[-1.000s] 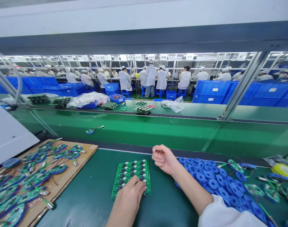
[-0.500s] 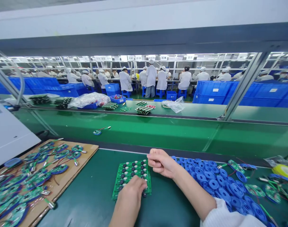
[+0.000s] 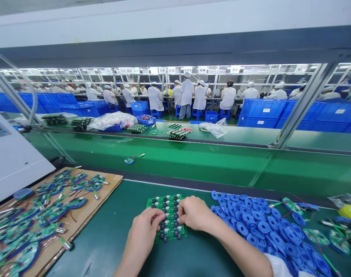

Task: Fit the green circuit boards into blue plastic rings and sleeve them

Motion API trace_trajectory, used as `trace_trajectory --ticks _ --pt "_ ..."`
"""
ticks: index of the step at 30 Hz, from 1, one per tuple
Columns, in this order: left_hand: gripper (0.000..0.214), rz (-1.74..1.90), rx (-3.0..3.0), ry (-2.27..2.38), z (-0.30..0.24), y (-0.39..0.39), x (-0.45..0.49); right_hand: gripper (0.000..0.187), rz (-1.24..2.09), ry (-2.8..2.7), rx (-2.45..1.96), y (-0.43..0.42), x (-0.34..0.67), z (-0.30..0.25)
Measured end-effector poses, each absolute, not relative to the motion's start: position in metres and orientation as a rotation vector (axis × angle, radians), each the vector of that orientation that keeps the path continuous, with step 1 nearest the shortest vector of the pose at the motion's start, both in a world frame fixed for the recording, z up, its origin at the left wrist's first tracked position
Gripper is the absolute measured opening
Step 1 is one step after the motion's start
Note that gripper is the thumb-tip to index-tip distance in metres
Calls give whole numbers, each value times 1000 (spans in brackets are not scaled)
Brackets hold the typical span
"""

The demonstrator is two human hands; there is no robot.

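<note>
Circuit-board panel [image 3: 170,220]: below, between left hand [image 3: 143,229] and right hand [image 3: 196,213] | both near | fingertips drawn close; clamped or not, can't tell

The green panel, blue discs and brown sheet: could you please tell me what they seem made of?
Green panel: probably resin-based circuit board, given its green face and mounted parts; finish unclear.
Blue discs: likely moulded plastic, perhaps rubber; satin, evenly coloured.
Brown sheet: apparently cardboard, from its matte tan surface.
</note>
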State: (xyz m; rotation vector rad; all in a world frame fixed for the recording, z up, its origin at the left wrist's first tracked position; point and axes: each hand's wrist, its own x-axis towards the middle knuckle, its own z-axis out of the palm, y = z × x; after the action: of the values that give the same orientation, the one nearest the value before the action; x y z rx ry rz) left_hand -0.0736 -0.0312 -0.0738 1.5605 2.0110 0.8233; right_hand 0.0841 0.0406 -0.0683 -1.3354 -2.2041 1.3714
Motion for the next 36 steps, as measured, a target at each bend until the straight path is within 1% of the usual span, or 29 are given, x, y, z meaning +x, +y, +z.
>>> trace_trajectory --ticks 6,12,16,20,26,27,29,30,33,36 --pt "24 834 1494 1989 -74 -30 -76 15 1695 -1906 -1134 54 93 -70" --pt "23 862 1479 1961 -74 -31 -75 18 1909 -1636 -892 52 93 -70" --pt "22 939 1462 1934 -75 -31 -75 10 2103 -1268 -652 54 96 -67" --pt "25 1083 1454 1870 -72 -33 -74 14 2158 -935 -452 48 91 -65" --pt "23 1304 1524 1723 -62 -40 -65 15 2181 -593 -439 25 67 -69" --pt "21 1330 1556 1699 -60 -42 -62 16 2218 -561 -470 22 64 -71" --pt "16 1369 1694 1653 -57 -46 -58 10 2346 -517 -543 17 59 -75" --pt "14 1363 1803 1626 -57 -48 -56 10 2427 -499 -574 14 57 -76" --pt "19 1207 2161 1582 -61 -52 -56 28 2621 -447 -601 6 53 -79" --pt "21 1014 2315 1639 -66 -53 -58 33 2667 -419 -587 1 51 -79"
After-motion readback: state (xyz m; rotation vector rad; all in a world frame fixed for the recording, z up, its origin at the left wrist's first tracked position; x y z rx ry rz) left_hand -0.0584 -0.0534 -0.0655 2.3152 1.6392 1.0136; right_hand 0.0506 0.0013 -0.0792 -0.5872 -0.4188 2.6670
